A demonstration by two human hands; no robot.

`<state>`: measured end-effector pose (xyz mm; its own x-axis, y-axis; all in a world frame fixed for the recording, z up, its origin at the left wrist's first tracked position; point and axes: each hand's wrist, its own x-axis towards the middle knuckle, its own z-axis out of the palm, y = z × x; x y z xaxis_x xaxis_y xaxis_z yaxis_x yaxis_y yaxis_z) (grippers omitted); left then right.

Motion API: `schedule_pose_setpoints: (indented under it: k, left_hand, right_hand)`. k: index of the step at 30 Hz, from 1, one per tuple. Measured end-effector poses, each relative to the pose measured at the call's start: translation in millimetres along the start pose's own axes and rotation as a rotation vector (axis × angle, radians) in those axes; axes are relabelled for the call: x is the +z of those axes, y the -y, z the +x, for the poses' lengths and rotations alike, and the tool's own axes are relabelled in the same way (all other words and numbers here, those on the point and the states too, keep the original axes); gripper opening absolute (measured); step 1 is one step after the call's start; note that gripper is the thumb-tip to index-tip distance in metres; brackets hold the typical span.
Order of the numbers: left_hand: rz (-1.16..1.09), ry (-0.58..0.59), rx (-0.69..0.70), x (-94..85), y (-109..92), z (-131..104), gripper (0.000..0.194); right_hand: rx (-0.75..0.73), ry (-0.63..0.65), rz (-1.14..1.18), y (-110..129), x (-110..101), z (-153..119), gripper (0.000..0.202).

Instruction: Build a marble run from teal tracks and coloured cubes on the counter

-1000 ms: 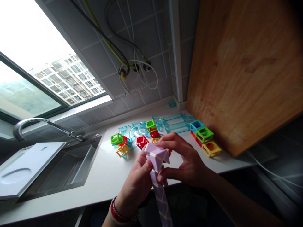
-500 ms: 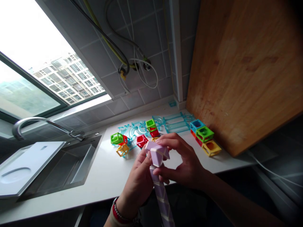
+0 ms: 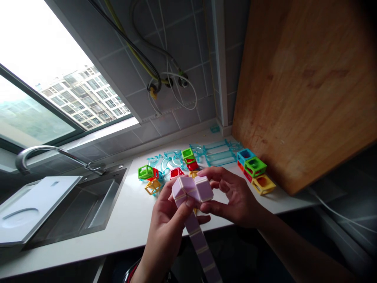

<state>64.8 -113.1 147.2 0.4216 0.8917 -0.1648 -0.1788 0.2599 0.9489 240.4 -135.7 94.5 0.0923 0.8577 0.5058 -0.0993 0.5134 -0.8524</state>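
Note:
A lilac twisty snake puzzle (image 3: 196, 232) with pale seams is in both hands above the counter's front edge. Its upper end is folded into a chunky cluster, while a straight tail hangs down past the edge. My left hand (image 3: 167, 220) grips the cluster's left side, thumb pressed on the front. From the right, my right hand (image 3: 235, 198) holds the end block between thumb and fingers. Behind the puzzle, a red frame cube (image 3: 176, 173) and a yellow frame piece (image 3: 193, 174) are partly covered by the hands.
On the white counter (image 3: 132, 214) lie clear blue track pieces (image 3: 219, 153) and green cubes (image 3: 187, 155). More coloured cubes (image 3: 255, 167) sit beside a leaning wooden board (image 3: 306, 86). At left are a sink (image 3: 98, 210), a faucet (image 3: 59, 150) and a white panel (image 3: 38, 208).
The puzzle's upper end has been turned, so its folded blocks spread wider and face me differently. My left hand has rotated, its thumb now on the front; the right hand stays on the right side.

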Motion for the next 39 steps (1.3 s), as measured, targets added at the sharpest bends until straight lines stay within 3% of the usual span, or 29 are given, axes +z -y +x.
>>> schedule_pose_setpoints:
  k: [16, 21, 29, 39]
  left_hand:
    - [0.312, -0.026, 0.196, 0.4, -11.5, -5.8, 0.035]
    - [0.257, -0.073, 0.248, -1.5, -10.3, -5.9, 0.035]
    - [0.191, -0.079, 0.138, -2.7, -5.9, -0.9, 0.042]
    - [0.148, 0.043, 0.025, -16.1, -0.2, 9.5, 0.043]
  right_hand:
    - [0.025, 0.055, 0.167, -0.1, -3.5, -0.3, 0.057]
    - [0.046, 0.041, 0.191, 2.6, -2.0, 0.3, 0.055]
    - [0.075, 0.041, 0.223, -5.2, -1.5, 1.0, 0.058]
    - [0.132, 0.033, 0.220, -10.3, -1.6, 5.3, 0.051]
